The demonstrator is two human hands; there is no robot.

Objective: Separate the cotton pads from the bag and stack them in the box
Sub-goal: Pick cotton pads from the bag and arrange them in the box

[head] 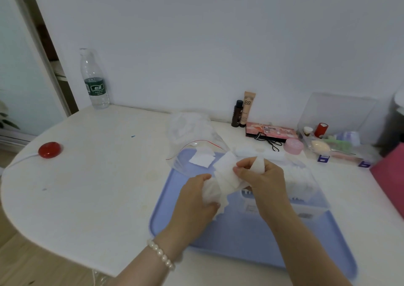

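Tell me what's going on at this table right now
A person is working over a blue tray on a white table. Both hands hold a bunch of white cotton pads: the left hand grips the lower part, and the right hand pinches the upper pads, apparently peeling them apart. A clear zip bag lies open just behind, with a pad or two inside. A clear plastic box sits on the tray under the right hand.

Bare forearms without sleeves, a white pearl-bead bracelet [161,254] around the left wrist.
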